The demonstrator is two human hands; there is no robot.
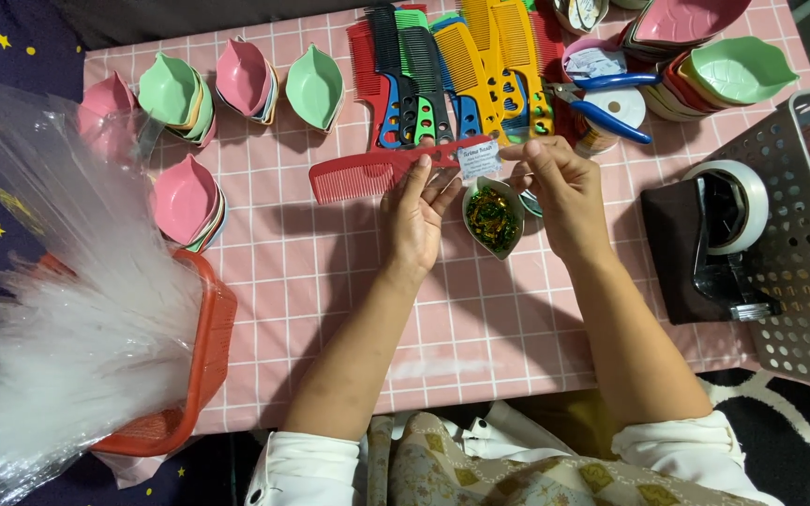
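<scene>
Both hands' grip closed on red comb (382,171); label (479,159) seemingly hides handle end.

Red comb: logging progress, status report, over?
Left hand and right hand both grip red comb. White label on its handle. Leaf dish of bands directly beneath.

A small white paper label (479,159) with dark print sits on the red comb (377,171), just between the left hand (416,214) and the right hand (560,187). Far left of the left hand, clear plastic bags (58,309) fan out of an orange basket (208,347).
</scene>
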